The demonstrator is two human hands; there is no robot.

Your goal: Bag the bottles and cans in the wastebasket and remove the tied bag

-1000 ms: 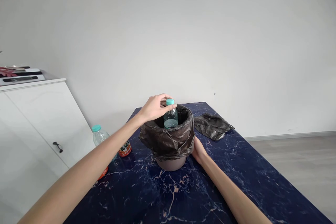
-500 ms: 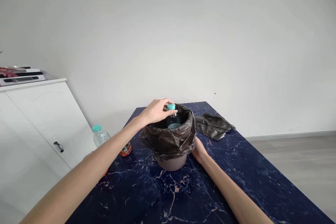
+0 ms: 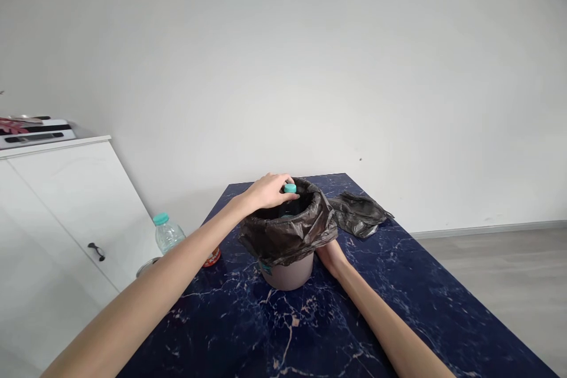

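The dark blue marbled worktop (image 3: 248, 333) carries the waste bin (image 3: 287, 277); a white cabinet (image 3: 66, 195) stands well to the bin's left; the black bin liner (image 3: 287, 242) is already in place, its edge folded outward over the bin's rim; a crumpled black plastic bag (image 3: 361, 215) lies to the bin's right, loose and unused.

The left hand (image 3: 270, 190) reaches over the bin's mouth, its fingers nearly closed round the top of the teal-capped bottle (image 3: 290, 188); that bottle is mostly down inside the bin but not released, and whether it touches the bottom is hidden; the right hand (image 3: 330, 257) supports the bin's right side under the liner's fold, its fingers too hidden to tell how far open.

Left of the bin, outside it, remain a clear plastic bottle (image 3: 169, 237), a red-based container (image 3: 213, 257) and a metallic rim (image 3: 146, 267), all partly behind the forearm.
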